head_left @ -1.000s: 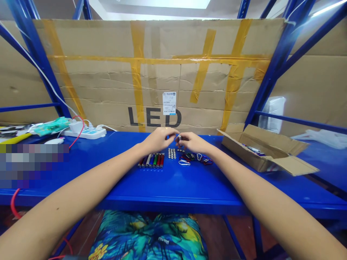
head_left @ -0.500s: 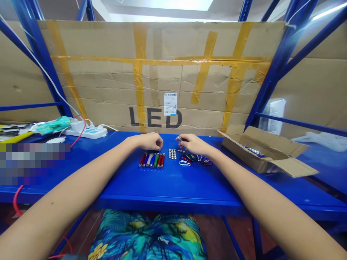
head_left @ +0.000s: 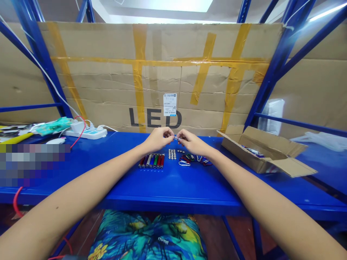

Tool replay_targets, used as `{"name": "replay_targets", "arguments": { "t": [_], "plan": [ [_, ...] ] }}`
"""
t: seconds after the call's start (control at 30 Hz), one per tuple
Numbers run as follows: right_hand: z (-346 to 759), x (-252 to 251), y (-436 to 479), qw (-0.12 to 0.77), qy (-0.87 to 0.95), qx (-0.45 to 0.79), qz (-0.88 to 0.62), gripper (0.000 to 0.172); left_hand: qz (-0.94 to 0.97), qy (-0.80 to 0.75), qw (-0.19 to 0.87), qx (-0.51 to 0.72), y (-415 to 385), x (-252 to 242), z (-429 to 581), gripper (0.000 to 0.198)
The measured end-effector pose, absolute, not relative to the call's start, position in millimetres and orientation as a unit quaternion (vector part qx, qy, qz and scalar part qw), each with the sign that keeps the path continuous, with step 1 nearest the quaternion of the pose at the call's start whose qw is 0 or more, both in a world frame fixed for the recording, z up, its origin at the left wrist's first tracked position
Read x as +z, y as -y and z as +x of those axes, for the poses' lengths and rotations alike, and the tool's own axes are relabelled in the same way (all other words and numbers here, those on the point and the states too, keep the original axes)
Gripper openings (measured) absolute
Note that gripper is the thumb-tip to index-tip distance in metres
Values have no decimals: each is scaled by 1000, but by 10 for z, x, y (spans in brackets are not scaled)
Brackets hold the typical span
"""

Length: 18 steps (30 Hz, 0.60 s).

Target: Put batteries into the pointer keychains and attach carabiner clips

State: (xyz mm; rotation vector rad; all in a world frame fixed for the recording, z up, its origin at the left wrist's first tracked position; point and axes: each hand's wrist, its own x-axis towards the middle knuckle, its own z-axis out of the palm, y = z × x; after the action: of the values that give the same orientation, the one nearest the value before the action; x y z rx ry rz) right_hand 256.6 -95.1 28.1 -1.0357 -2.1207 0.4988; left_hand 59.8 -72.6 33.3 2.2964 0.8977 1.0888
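My left hand and my right hand meet above the table, fingertips nearly touching. Both are closed in a pinch at a small silvery cylindrical piece, too small to name. Below my left hand lies a tidy row of small coloured metal tubes with silver ends, red, blue, silver and green, like pocket torches. Beside them, small silver button cells stand in rows, with a few loose ones to the right. Under my right hand lie several coloured carabiners.
An open cardboard box with small items inside stands at the right. On the left are a white power strip, a red cable and a green plastic packet. A large taped carton walls off the back of the blue table.
My left hand has lifted from the far end of the tube row and moved right to meet my right hand. The right hand has shifted little and still pinches the silvery piece.
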Motion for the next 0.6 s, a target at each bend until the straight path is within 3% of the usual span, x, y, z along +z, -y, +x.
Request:
{"name": "replay_targets", "arguments": {
  "t": [0.3,0.6],
  "plan": [
    [2559,277,969,408,828,52,-382,6,781,-276,368,423,764,329,643,10],
    [2594,321,1009,429,835,51,-341,3,796,-252,380,399,803,380,627,12]
  ]
}}
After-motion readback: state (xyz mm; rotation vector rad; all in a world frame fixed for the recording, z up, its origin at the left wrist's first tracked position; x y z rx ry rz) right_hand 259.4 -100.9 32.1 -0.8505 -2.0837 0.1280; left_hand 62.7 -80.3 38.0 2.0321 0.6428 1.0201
